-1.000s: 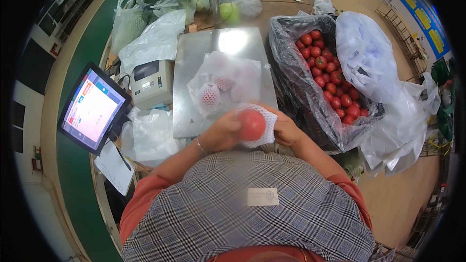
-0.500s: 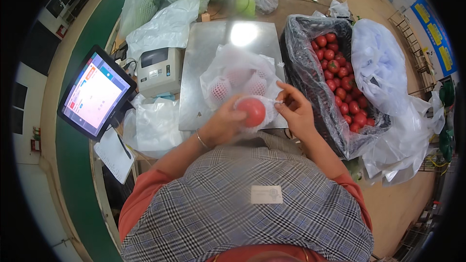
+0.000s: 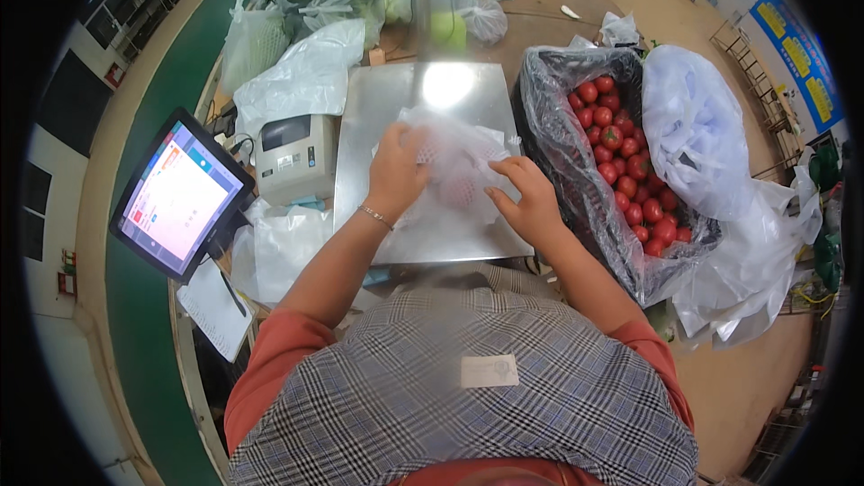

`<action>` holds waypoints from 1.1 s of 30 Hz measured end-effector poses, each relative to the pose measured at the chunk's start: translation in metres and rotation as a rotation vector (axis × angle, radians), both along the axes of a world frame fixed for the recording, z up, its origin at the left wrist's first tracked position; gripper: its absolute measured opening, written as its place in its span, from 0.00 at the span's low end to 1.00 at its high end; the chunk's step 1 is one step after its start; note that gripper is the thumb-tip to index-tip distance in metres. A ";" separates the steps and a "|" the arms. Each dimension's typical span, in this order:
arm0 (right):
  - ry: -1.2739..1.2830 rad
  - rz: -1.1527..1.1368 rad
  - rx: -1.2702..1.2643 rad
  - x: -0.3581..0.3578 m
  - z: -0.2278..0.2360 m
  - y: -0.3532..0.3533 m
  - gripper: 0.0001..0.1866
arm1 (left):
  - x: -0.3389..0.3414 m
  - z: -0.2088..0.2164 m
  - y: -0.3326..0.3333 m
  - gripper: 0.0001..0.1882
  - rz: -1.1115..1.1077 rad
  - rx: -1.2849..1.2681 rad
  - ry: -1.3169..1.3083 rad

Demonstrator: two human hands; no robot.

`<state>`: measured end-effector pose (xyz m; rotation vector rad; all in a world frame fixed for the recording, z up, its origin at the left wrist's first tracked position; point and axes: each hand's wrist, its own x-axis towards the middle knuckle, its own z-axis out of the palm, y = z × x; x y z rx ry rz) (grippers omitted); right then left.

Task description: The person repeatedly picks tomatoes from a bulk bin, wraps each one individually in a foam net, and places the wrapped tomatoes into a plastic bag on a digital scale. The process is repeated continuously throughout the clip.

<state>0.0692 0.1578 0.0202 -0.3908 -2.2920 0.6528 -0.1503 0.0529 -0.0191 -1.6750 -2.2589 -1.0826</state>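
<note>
Apparently at the step of settling foam-netted red produce point(image 3: 459, 187) in a thin, translucent plastic bag point(image 3: 450, 139), judging by the hands at either side of it. Lying, bag and all, on a metal scale platform point(image 3: 378, 94) at the centre of the frame.

At the bag's left, the left hand point(image 3: 396, 171), fingers curled in against the film and partly hidden; cannot tell a firm grasp from a light touch. At the bag's right, the right hand point(image 3: 529, 198), thumb and forefinger parted at the film's edge, not clenched. For the next move, probably a light pinch on the loose film, with care against tearing.

Among containers: inside the bag, netted pieces too hazy through the film to count. Right of centre, a crate point(image 3: 544, 112) lined with clear plastic, holding plenty of loose, unwrapped tomatoes point(image 3: 634, 166); against its right side, a bundle of whitish plastic bags point(image 3: 693, 126). Along the top of the frame, clear bags of green vegetables point(image 3: 378, 0). At upper left, a handled bag point(image 3: 255, 45) with something pale green inside.
</note>
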 end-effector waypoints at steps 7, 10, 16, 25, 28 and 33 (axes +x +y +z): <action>0.053 -0.124 0.025 0.023 -0.014 0.007 0.13 | -0.005 -0.008 -0.002 0.28 0.038 -0.053 0.132; 0.101 -0.081 -0.177 0.035 -0.001 0.004 0.12 | -0.007 0.013 -0.040 0.26 -0.001 0.190 -0.057; 0.286 1.051 -0.407 0.044 0.157 -0.059 0.22 | -0.056 -0.004 -0.100 0.19 0.302 0.317 -0.450; 0.512 1.649 -0.441 0.006 0.212 -0.099 0.20 | -0.043 -0.031 -0.095 0.17 0.320 0.328 -0.923; 0.358 1.749 -0.466 0.007 0.216 -0.095 0.20 | -0.048 -0.044 -0.099 0.17 0.312 0.350 -0.959; 0.768 1.471 -0.429 0.012 0.177 -0.132 0.17 | -0.053 -0.048 -0.099 0.18 0.303 0.338 -0.966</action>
